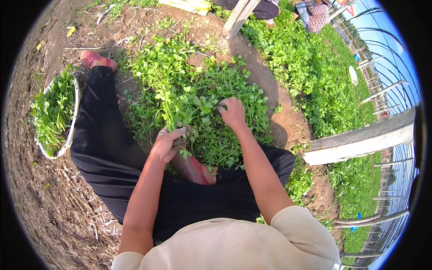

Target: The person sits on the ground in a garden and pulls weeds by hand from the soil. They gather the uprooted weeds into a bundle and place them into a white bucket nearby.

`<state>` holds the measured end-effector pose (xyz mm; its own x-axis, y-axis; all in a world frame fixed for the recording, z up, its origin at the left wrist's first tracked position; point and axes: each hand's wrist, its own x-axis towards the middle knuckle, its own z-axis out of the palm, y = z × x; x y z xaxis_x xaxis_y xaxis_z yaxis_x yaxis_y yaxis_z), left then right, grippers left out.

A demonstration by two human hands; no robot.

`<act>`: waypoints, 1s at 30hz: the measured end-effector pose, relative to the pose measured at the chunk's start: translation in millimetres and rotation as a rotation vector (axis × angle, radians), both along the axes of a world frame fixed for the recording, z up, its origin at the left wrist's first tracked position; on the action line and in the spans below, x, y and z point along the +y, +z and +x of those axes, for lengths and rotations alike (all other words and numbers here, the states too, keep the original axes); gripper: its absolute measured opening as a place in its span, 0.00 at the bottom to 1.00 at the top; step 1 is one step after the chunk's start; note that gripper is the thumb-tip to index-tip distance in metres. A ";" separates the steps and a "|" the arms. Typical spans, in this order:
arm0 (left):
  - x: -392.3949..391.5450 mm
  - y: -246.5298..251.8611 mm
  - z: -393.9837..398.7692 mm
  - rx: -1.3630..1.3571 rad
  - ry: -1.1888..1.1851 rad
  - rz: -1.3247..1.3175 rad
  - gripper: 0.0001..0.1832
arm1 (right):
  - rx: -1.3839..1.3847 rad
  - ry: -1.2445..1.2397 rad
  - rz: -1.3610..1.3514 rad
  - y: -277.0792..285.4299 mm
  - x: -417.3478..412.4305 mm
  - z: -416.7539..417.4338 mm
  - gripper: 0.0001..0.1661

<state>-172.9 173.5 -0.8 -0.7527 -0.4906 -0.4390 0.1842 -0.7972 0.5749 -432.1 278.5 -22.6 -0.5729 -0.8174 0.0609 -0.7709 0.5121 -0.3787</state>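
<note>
My left hand (166, 141) is closed around the stems of a small bunch of leafy green seedlings (169, 111), held upright with the leaves pointing away from me. To its right, my right hand (232, 110) hovers at the leaves of the dense green plant patch (236, 141), its thumb and forefinger curled close together; whether a stem is between them cannot be told. The patch of celery-like plants spreads around both hands, between my legs. A white-rimmed basket (76, 101) at the far left holds many cut or pulled greens (54, 111).
A concrete post (361, 140) slants in from the right, and wooden posts (240, 17) stand ahead. Other people (315, 15) crouch among the greens at the top. A soil ridge (270, 77) runs beside the patch. Dry straw (67, 192) covers the ground at left.
</note>
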 end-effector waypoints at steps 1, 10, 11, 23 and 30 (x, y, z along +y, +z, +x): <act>-2.7 -0.7 4.9 0.037 0.088 0.045 0.12 | -0.116 -0.114 -0.026 3.7 3.8 -6.1 0.13; -8.4 4.0 1.2 0.032 0.092 0.078 0.08 | -0.122 -0.162 0.065 21.3 -3.9 22.0 0.18; -8.2 5.1 3.0 0.041 0.087 0.076 0.08 | -0.058 -0.118 0.109 16.0 -13.1 31.8 0.18; -27.8 -15.2 8.0 0.144 0.154 0.104 0.20 | -1.043 -0.346 -0.098 22.9 -3.1 12.6 0.18; -4.8 5.4 0.9 0.030 -0.030 0.063 0.14 | -1.285 -0.243 -0.216 61.5 12.8 55.4 0.23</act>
<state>-172.0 168.7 4.5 -0.7798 -0.4398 -0.4456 0.1764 -0.8372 0.5177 -376.8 291.3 39.0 -0.4495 -0.7288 -0.5165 0.2976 0.4229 -0.8559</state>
